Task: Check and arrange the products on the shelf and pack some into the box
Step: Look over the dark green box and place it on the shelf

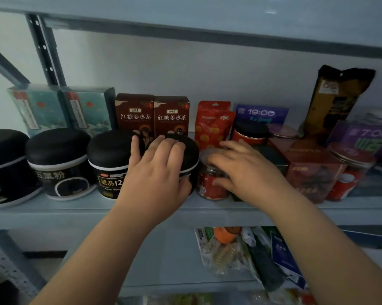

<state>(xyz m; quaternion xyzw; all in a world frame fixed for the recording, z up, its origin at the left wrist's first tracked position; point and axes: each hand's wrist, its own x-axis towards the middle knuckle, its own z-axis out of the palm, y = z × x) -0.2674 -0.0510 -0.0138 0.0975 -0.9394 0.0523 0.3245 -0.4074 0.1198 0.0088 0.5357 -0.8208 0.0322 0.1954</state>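
1. Head view looks at a grey shelf [75,214] with both bare arms reaching in at its front edge. The packing box is not in view.
2. The left hand [161,172] grips a black-lidded tub [192,155], the rightmost of a row of four. Its fingers [174,148] are curled over the domed lid from the front and lie close together. The thumb presses the tub's wall low on the side toward 3 o'clock.
3. The right hand [247,172] holds a clear jar with a red label [205,190]. Its fingers [229,148] are slightly spread across the metal lid, and the thumb sits against the jar's front.
4. The move turns on how these two stand. Tub and jar are side by side and upright, touching or very nearly so. The tub is at 9 o'clock of the jar, and the two thumbs point into the narrow gap between them.
5. Each hand is nearer its own container and neither crosses over. My judgement is that either item would come out cleanly only toward 6 o'clock or straight up.
6. The neighbouring black tub [111,164] crowds the 9 o'clock side, two brown tea boxes [152,116] stand at 12 o'clock, and a red carton [311,172] is at 3 o'clock of the jar.
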